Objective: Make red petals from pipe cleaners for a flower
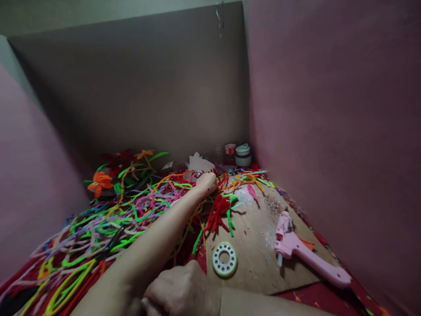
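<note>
My left hand (207,182) reaches far forward into a big heap of coloured pipe cleaners (108,219). Its fingers are curled shut among red and orange strands, and what they hold is hidden. My right hand (177,289) is a closed fist at the bottom of the view, beside my left forearm, fingers tucked under. A bundle of red pipe cleaners (217,213) with green pieces lies just right of my left wrist. A white ring with holes (224,259) rests on the wooden board (259,267) near my right hand.
A pink glue gun (305,250) lies on the board's right side. An orange pipe-cleaner flower (99,182) sits at the back left. Small jars (243,154) and white paper (199,163) stand against the brown back panel. Pink walls close in on both sides.
</note>
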Available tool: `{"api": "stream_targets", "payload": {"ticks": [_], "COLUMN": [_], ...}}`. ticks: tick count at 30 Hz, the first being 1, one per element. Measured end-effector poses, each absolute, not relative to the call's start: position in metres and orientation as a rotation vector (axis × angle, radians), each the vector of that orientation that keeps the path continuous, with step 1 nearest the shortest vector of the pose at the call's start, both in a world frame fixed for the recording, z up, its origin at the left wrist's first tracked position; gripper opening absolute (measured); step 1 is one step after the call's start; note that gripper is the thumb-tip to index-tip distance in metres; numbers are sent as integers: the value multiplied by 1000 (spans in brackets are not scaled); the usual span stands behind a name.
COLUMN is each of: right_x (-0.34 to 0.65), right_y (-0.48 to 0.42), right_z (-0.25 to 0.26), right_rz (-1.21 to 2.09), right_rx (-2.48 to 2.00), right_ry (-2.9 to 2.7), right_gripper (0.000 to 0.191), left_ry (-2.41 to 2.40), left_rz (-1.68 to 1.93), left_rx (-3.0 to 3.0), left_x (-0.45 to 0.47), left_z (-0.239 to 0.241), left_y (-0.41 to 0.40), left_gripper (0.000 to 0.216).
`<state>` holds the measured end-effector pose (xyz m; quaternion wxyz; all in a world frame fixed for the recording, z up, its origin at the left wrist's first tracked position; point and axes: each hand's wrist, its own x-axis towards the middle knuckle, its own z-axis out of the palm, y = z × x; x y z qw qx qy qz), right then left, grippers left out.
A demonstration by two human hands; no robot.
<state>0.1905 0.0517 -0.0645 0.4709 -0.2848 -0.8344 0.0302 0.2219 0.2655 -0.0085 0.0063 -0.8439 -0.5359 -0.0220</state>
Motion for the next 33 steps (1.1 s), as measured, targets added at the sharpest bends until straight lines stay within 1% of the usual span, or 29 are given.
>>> {"api": "stream_targets", "payload": {"ticks": [4,8,12,21,24,28,33], "right_x": [191,190,190,189,190,191,188], "right_y": [51,52,53,53,52,54,57], "right_z": [-63,-63,-62,-63,-63,-62,-63], "right_rz": [64,59,74,28,24,24,12], "right_rx": [-697,-718,-695,-701,-736,-738,-732], "right_ry": [-2062,-2086,-2104,-2079,-2090,-2096,-2110], "right_gripper": [25,24,21,22,21,22,18], "left_ry": [-1743,-1764,-1748,-1738,-1756,-1741,-1642], "left_rz": [-123,-258,-412,-864,-1059,-1411,-1934], "left_rx": [-2671,-2736,-2847,-2995,-3081,-3182,-3113], "left_x": [220,215,210,214,225,244,261], "left_z": [-8,-7,-4,12,27,52,96], "left_y": [267,269,272,281,279,273,264], "left_gripper": [16,15,14,10,8,2,6]}}
